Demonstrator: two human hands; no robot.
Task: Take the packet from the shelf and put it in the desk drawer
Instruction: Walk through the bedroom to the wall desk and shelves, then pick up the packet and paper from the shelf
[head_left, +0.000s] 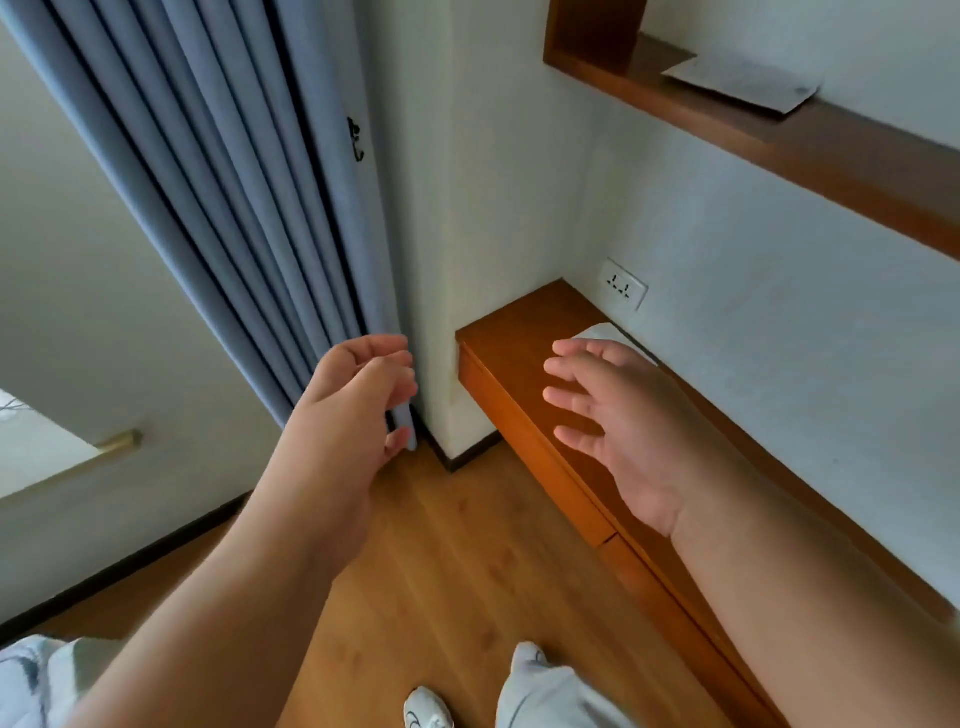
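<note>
Packet (740, 83) lies flat on shelf (831, 150), up-right of your right hand (618, 421), nearer, fingers spread, empty.

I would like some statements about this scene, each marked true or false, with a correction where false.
1. The packet lies on the shelf. True.
2. The right hand holds the packet. False: it is empty, fingers spread above the desk.
3. The left hand is empty. True.
4. The desk drawer is pulled open. False: its front appears closed.
5. A wall socket is above the desk. True.
</note>
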